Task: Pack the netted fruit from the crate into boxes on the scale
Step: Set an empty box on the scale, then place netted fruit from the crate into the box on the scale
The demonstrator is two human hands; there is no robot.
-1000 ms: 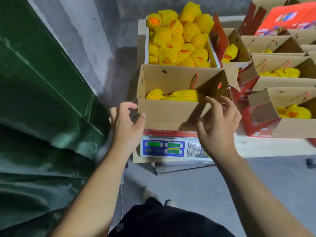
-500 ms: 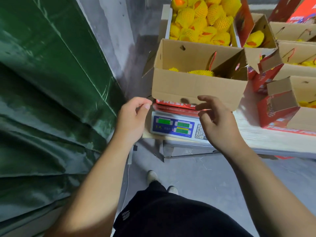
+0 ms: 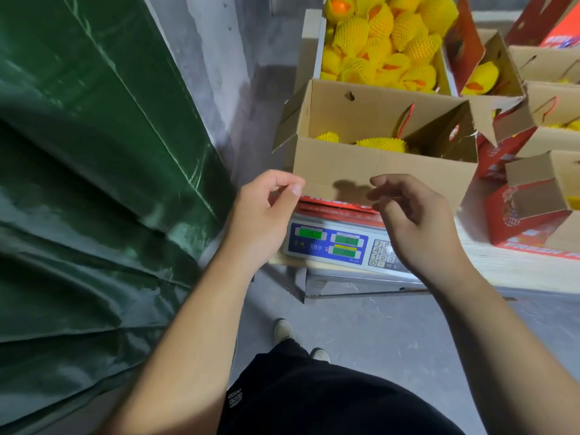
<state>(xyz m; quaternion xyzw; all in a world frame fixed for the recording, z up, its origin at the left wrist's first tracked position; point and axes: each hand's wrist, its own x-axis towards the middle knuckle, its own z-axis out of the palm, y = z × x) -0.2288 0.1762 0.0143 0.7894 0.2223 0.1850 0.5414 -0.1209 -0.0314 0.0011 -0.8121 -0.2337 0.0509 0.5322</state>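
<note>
One scale [image 3: 337, 244] sits at the near edge of the surface [image 3: 518, 271]; three green readouts lit, digits not legible. One open box [image 3: 381, 166] stands on the scale, flaps up. Two netted fruit [image 3: 381, 144] show above its near wall, low inside; more may be hidden.

One crate [image 3: 317, 48] directly behind the box, heaped with fruit in yellow netting; too many overlap for a firm count, more than a dozen visible.

To the right, at least four more open boxes on the surface, partly cut off by the frame edge; one [image 3: 489, 73] beside the crate holds a single visible fruit.

Left hand [image 3: 262, 215]: just in front of the box's near left corner, fingers curled, thumb tip near forefinger, grip holding nothing. Contact with the box cannot be told.

Right hand [image 3: 414, 219]: over the scale keypad, in front of the box's near wall, fingers loosely curled and apart, grip empty.

Green tarp [image 3: 94, 183] at left. Two shoes [image 3: 284, 329] on the grey floor below.
</note>
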